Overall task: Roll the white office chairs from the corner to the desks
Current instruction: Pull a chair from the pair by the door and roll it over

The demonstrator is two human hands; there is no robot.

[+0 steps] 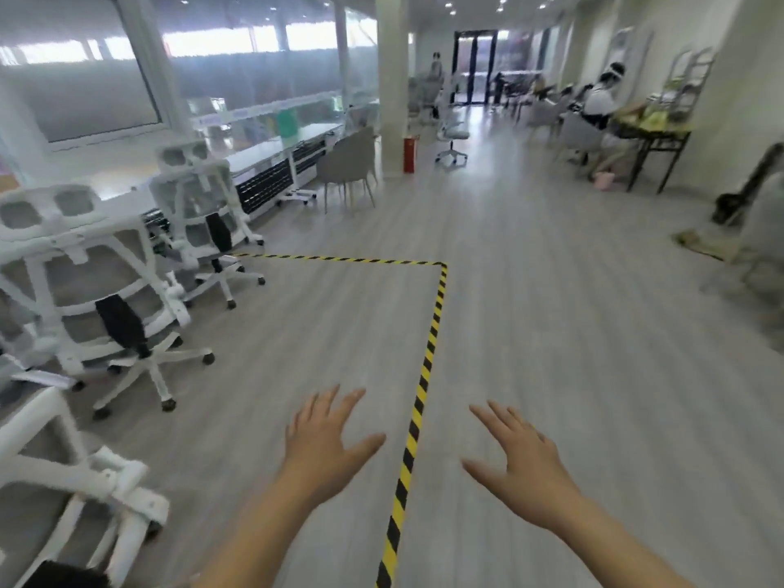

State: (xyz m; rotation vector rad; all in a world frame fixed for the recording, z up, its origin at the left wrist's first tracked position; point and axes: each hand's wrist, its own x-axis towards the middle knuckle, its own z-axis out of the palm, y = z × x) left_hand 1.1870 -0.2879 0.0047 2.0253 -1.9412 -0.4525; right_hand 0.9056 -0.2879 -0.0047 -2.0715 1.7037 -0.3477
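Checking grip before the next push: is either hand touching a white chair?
Apart. The head view shows left hand and right hand open over bare floor, nearest white chair well aside.

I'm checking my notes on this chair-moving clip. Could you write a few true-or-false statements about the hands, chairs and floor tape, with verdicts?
1. Both hands hold nothing. True: the left hand and right hand are spread open over the floor.
2. The left hand grips a chair back. False: it touches no chair.
3. White office chairs stand at the left by the desks.
True.
4. The floor tape is red and white. False: it is yellow and black.
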